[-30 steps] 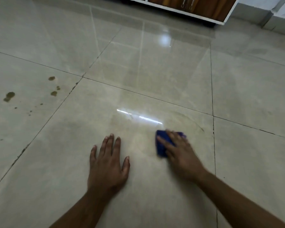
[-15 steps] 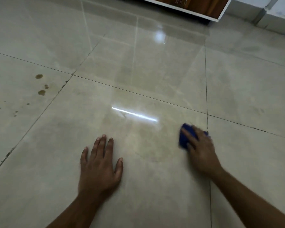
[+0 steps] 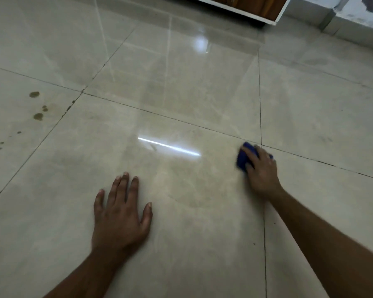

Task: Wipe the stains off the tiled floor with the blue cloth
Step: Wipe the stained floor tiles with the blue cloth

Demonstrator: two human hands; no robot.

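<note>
On my far left, brown stains (image 3: pixel 38 116) dot the glossy beige tiled floor (image 3: pixel 181 93), well apart from the cloth. My left hand (image 3: pixel 120 214) lies flat, fingers straight, holding nothing. My right hand (image 3: pixel 261 168) presses the bunched blue cloth (image 3: pixel 242 159) at a grout crossing; a wooden cabinet (image 3: pixel 256 6) stands beyond.

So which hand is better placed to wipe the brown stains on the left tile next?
The right hand, probably. It already holds the blue cloth, though it is far from the brown stains. The left hand lies nearer them, but flat on the tiled floor with no cloth.
</note>
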